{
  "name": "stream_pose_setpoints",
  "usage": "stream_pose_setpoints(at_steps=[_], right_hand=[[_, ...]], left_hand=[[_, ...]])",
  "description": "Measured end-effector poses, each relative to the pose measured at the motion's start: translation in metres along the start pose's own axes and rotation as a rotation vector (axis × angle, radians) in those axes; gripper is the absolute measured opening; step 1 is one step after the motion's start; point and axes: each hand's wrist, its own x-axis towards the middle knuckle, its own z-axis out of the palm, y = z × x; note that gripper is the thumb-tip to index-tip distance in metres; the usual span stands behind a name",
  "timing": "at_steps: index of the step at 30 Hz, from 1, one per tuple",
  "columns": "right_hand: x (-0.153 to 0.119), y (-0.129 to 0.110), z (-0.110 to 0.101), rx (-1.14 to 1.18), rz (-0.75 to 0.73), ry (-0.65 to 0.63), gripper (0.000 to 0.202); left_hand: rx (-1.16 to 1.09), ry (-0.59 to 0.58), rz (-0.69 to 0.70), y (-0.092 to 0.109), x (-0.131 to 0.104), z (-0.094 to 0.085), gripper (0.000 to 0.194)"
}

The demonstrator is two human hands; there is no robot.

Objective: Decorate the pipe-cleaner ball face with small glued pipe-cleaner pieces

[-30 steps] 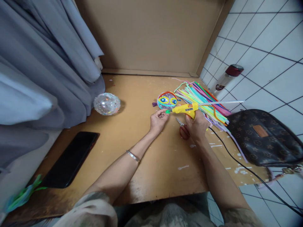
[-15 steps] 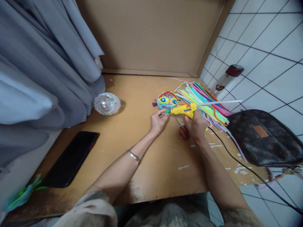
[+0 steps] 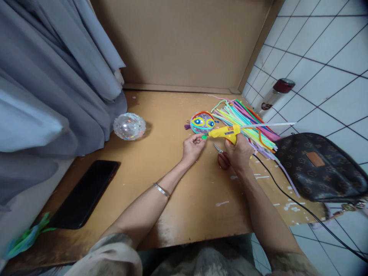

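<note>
My right hand (image 3: 239, 150) is wrapped round the handle of a yellow glue gun (image 3: 225, 132), with a long clear glue stick (image 3: 267, 124) poking out of its back. The gun points left, its nozzle at a small green piece (image 3: 204, 137) whose exact kind I cannot make out. My left hand (image 3: 193, 147) pinches that piece between its fingertips. Just beyond the left hand sits a clear ball (image 3: 202, 122) decorated as a face, with yellow-ringed blue eyes and a red band on top. Scissors (image 3: 222, 158) with red handles lie beside my right hand.
Colourful pipe cleaners (image 3: 244, 126) are heaped at the right, by a bottle (image 3: 276, 96) and a dark patterned bag (image 3: 324, 166). A second clear ball (image 3: 130, 126) and a black phone (image 3: 86, 193) lie at left. The gun's black cord (image 3: 287, 195) trails rightward.
The glue gun has shifted very slightly right, its tip now a little apart from the green piece's far side. Both hands keep their grips; the rest looks the same.
</note>
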Motion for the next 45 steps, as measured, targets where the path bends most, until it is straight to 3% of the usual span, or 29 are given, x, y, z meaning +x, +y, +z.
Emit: stream_pose_setpoints(at_steps=[13, 20, 34, 45], right_hand=[[-0.0003, 0.0003, -0.0004, -0.011, -0.016, -0.013, 0.014], [-0.0015, -0.0008, 0.0010, -0.008, -0.070, 0.011, 0.015], [-0.0001, -0.0019, -0.0020, -0.014, 0.004, -0.036, 0.014], [0.0001, -0.0036, -0.0014, -0.017, -0.002, 0.007, 0.015]], left_hand=[[-0.076, 0.010, -0.048, 0.0012, 0.0018, 0.0002, 0.031], [-0.081, 0.016, -0.050, 0.0029, 0.0007, 0.0008, 0.024], [-0.062, 0.010, -0.041, 0.0001, 0.0019, -0.0002, 0.026], [-0.097, 0.010, -0.064, 0.0015, 0.0013, 0.0015, 0.030]])
